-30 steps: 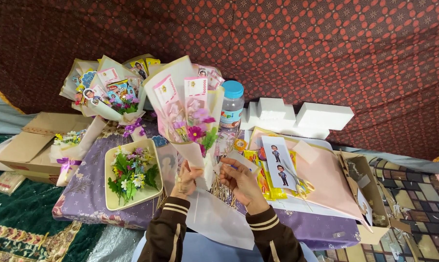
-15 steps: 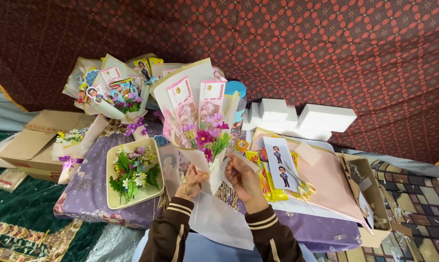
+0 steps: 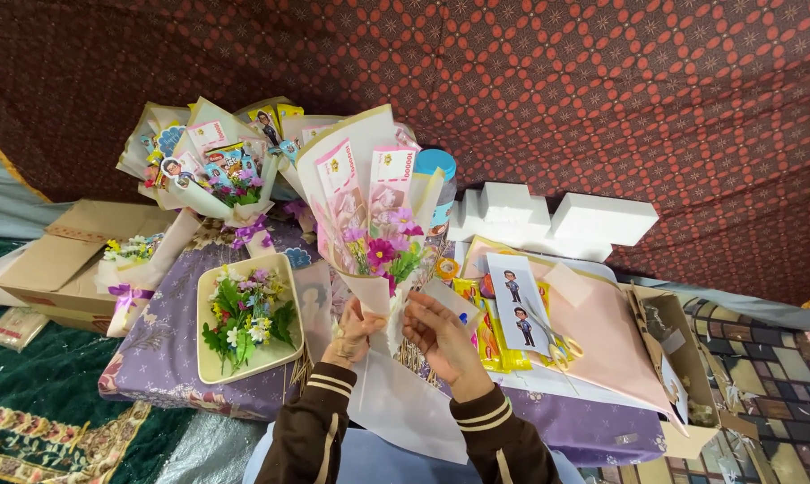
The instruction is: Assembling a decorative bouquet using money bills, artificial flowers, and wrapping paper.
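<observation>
White paper wraps the bouquet [image 3: 369, 242] held upright at the centre of the view; the left hand [image 3: 353, 329] grips its narrow stem end, and the right hand [image 3: 441, 333], just beside it at three o'clock, pinches the paper's edge between thumb and fingers. At nine o'clock of the hands a tray [image 3: 210, 369] of small flowers rests on the purple-covered desk [image 3: 154, 350], with finished bouquets [image 3: 212, 170] at eleven o'clock and white foam blocks [image 3: 557, 220] at two o'clock.
</observation>
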